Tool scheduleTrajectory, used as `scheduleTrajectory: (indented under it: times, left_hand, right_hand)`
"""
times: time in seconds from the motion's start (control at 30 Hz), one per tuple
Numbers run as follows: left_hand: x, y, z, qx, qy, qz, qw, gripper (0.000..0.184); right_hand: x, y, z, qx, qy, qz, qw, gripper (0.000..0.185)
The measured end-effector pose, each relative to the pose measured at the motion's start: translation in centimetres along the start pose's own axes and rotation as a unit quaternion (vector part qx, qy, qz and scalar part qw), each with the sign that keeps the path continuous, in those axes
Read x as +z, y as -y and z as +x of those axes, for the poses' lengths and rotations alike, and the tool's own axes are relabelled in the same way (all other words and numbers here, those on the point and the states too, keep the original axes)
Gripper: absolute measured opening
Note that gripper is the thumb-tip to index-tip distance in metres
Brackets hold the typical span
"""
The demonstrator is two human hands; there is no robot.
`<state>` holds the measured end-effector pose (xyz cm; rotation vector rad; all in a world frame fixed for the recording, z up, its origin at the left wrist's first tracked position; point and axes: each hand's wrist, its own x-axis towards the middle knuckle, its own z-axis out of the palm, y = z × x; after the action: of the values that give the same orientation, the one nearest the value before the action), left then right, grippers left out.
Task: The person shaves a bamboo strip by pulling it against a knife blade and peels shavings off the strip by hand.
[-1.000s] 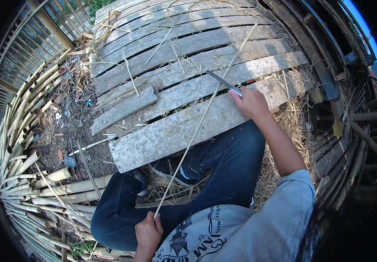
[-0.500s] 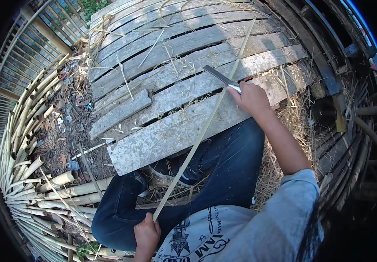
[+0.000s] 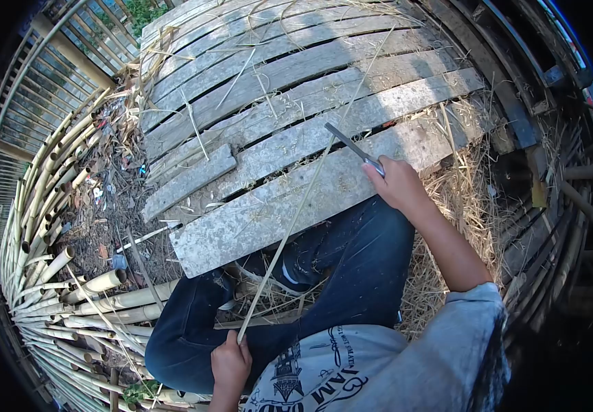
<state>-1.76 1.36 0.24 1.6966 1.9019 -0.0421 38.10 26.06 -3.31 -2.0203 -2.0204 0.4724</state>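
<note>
A long, thin bamboo strip (image 3: 284,242) runs from my lap up across the wooden slats, its narrow edge showing. My left hand (image 3: 231,364) is closed around its near end, low in front of my shirt. My right hand (image 3: 398,184) grips a knife (image 3: 351,146) by its handle, which the fingers mostly hide. The blade points up and left, and its tip end lies by the strip; whether it touches, I cannot tell.
A slatted wooden platform (image 3: 241,237) spreads before my crossed legs, with shavings and loose strips on it. One short plank (image 3: 190,182) lies on top at left. Cut bamboo poles (image 3: 124,302) are heaped to the left, by a bamboo fence (image 3: 56,62). Straw-like shavings (image 3: 447,233) pile up at right.
My right hand has drawn the knife down toward me, so its tip end rather than its handle end is by the strip. The strip has turned from broad face to narrow edge.
</note>
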Motion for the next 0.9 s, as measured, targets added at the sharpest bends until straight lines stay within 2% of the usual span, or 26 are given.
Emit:
scheduleTrajectory:
  times: [0.07, 0.17, 0.27, 0.33, 0.37, 0.47, 0.67, 0.77, 0.83, 0.87, 0.9]
  left_hand:
    - [-0.1, -0.3, 0.5, -0.031, 0.012, -0.016, 0.999, 0.02]
    - [-0.2, -0.5, 0.5, -0.03, 0.01, -0.017, 0.999, 0.02]
    - [0.4, -0.3, 0.3, -0.018, -0.008, 0.018, 1.0, 0.019]
    - [0.4, -0.2, 0.3, -0.024, -0.018, 0.018, 0.999, 0.019]
    - [0.6, -0.4, 0.4, -0.029, -0.025, 0.014, 0.999, 0.019]
    - [0.5, -0.4, 0.3, -0.038, -0.039, 0.011, 0.998, 0.019]
    - [0.4, -1.1, 0.5, -0.012, -0.011, 0.041, 0.999, 0.018]
    - [1.4, -0.6, 1.5, -0.005, -0.028, 0.011, 1.0, 0.018]
    - [1.2, -0.7, 1.4, -0.015, -0.033, 0.003, 0.999, 0.018]
    - [1.3, -0.7, 1.3, -0.012, -0.031, 0.008, 0.999, 0.018]
    - [1.2, -0.6, 1.0, -0.01, -0.026, 0.015, 1.0, 0.018]
  right_hand:
    - [0.7, 3.2, -2.8, 0.009, 0.077, 0.055, 0.995, 0.05]
    - [3.3, 6.8, -6.6, -0.027, 0.114, 0.153, 0.981, 0.05]
    - [4.3, 11.5, -9.8, -0.057, 0.196, 0.208, 0.957, 0.05]
    - [6.1, 14.2, -11.6, -0.081, 0.215, 0.268, 0.936, 0.051]
    - [7.3, 15.6, -12.6, -0.092, 0.193, 0.281, 0.935, 0.052]
    - [8.0, 16.9, -13.4, -0.091, 0.182, 0.258, 0.944, 0.054]
    - [5.4, 15.8, -14.0, -0.138, 0.263, 0.171, 0.939, 0.059]
    - [7.1, 17.8, -16.1, -0.141, 0.264, 0.172, 0.938, 0.061]
    - [7.4, 19.0, -16.8, -0.141, 0.226, 0.192, 0.945, 0.059]
    - [7.1, 18.5, -16.6, -0.153, 0.243, 0.174, 0.942, 0.058]
    - [6.7, 18.0, -16.3, -0.163, 0.219, 0.147, 0.951, 0.056]
